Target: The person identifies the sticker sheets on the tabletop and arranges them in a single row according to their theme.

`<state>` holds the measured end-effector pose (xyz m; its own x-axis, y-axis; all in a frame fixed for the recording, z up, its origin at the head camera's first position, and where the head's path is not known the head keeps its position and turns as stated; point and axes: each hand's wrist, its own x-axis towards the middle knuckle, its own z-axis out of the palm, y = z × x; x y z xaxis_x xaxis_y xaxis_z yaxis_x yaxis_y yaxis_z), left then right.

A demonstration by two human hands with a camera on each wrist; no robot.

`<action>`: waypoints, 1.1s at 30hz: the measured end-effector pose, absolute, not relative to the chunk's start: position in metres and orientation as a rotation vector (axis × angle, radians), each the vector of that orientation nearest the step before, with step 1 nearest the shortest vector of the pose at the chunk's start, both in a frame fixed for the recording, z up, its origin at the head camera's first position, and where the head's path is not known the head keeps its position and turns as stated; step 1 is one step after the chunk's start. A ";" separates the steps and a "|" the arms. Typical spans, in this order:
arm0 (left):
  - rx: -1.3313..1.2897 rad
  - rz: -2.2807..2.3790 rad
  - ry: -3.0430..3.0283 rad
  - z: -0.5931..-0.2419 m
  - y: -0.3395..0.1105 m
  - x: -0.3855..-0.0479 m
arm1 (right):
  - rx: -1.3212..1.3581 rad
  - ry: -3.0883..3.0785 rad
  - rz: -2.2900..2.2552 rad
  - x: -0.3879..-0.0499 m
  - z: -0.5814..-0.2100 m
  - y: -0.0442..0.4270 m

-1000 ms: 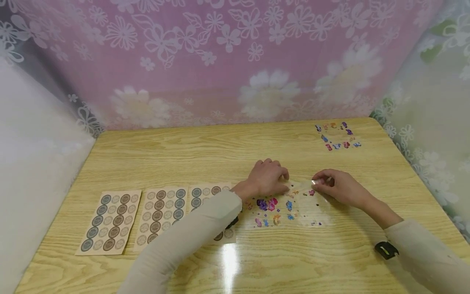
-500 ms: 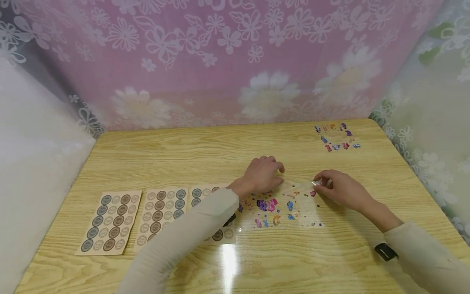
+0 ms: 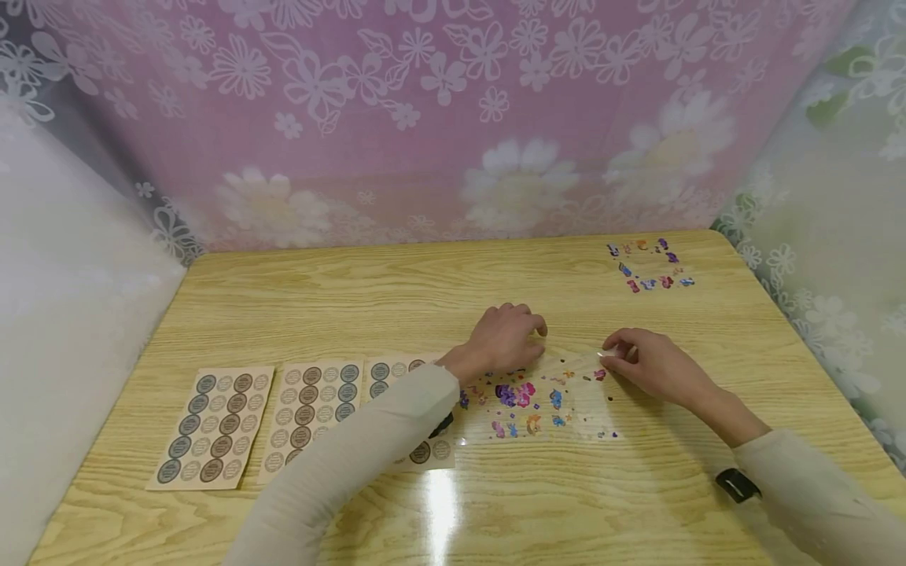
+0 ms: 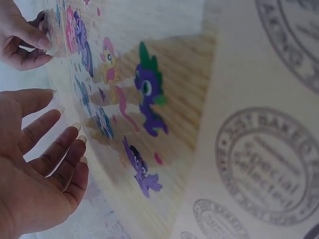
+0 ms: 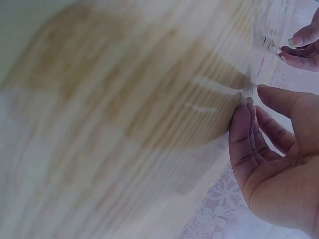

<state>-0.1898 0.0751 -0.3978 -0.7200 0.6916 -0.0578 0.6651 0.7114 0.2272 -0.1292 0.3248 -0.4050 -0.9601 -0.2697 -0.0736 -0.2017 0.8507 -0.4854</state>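
Observation:
A clear sticker sheet (image 3: pixel 515 395) with colourful cartoon ponies lies on the wood-grain table, right of centre. At its far right corner my right hand (image 3: pixel 660 363) pinches the film between thumb and fingers, and that corner is slightly raised. The right wrist view shows the pinch at the fingertips of the right hand (image 5: pixel 276 159). My left hand (image 3: pixel 501 338) is over the sheet's far left part, its forearm crossing the label sheets. In the left wrist view, the left hand (image 4: pixel 42 164) has loosely bent, spread fingers with nothing between them, beside a purple dragon sticker (image 4: pixel 148 92).
Tan sheets of round labels lie in a row at the left: a left one (image 3: pixel 211 428), a middle one (image 3: pixel 314 409) and a right one (image 3: pixel 396 368) partly under the left sleeve. A second clear sticker sheet (image 3: pixel 647 283) lies at the back right. Patterned curtains surround the table.
My left hand has shifted slightly left, away from the sheet's middle. The right hand keeps its pinch on the corner, nearly in place.

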 end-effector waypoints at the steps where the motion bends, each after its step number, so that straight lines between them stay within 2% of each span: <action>1: 1.104 0.291 2.778 -0.398 0.075 -0.190 | -0.366 2.888 -0.728 -0.130 -0.405 0.325; 11: 1.064 0.357 2.830 -0.400 0.073 -0.194 | -0.317 2.908 -0.697 -0.135 -0.400 0.339; 20: 1.073 0.342 2.870 -0.396 0.077 -0.198 | -0.355 2.906 -0.741 -0.155 -0.384 0.359; 27: 1.094 0.175 2.902 -0.386 0.086 -0.205 | -0.342 2.947 -0.642 -0.174 -0.375 0.376; 33: 1.054 -0.009 2.924 -0.383 0.104 -0.215 | -0.372 3.039 -0.573 -0.187 -0.385 0.397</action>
